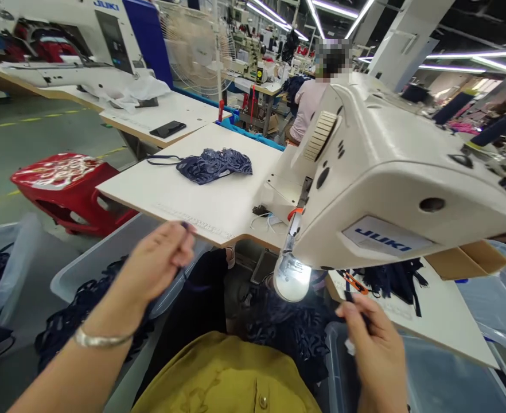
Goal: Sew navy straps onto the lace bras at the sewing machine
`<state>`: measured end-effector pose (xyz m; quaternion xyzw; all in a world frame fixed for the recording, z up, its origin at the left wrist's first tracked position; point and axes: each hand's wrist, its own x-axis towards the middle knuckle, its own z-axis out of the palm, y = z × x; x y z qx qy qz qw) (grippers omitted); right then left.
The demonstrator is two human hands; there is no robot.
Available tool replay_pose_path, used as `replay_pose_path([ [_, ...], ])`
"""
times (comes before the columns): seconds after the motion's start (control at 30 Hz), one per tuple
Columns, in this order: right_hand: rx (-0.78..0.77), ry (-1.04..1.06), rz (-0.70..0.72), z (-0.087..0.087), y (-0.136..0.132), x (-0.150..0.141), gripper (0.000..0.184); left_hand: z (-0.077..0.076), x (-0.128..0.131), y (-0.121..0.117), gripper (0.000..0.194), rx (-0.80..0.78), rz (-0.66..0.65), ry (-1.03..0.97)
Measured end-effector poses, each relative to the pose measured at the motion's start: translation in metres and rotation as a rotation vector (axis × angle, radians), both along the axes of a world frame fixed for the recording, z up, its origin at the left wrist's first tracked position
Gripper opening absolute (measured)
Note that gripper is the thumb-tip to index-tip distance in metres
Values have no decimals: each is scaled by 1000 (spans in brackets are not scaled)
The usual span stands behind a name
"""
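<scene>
My left hand [160, 261] is closed in a pinch over the table's front edge. A bit of navy strap [186, 225] pokes out at its fingertips, and a blurred dark length hangs below. At the lower right my right hand [376, 338] is closed, with a short dark strip end [348, 296] showing at its fingertips. Whether both ends belong to one piece cannot be made out. Between the hands stands the sewing machine head [390, 172], its lamp [294, 279] lit. A navy lace bra [214, 165] lies crumpled on the white table [150, 186], one strap stretched left.
Orange-handled snips [356, 283] and navy strips [397, 284] lie on the right table part, near a cardboard box [466, 261]. Navy garments fill a plastic bin [70, 281] at left. A red stool [81, 198], a phone [168, 129] and a seated person [311, 103] are farther off.
</scene>
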<state>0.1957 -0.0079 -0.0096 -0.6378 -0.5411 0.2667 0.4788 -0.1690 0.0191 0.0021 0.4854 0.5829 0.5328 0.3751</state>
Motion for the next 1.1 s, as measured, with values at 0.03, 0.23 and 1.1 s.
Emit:
replay_pose_path([
  [0.03, 29, -74, 85, 1, -2, -10, 19, 2, 25, -4, 26, -36, -112, -9],
  [0.23, 387, -432, 371, 7, -5, -56, 11, 6, 119, -24, 25, -127, -497, 192],
  [1.1, 337, -575, 342, 2, -8, -75, 27, -10, 121, -32, 30, 778, -288, 1311],
])
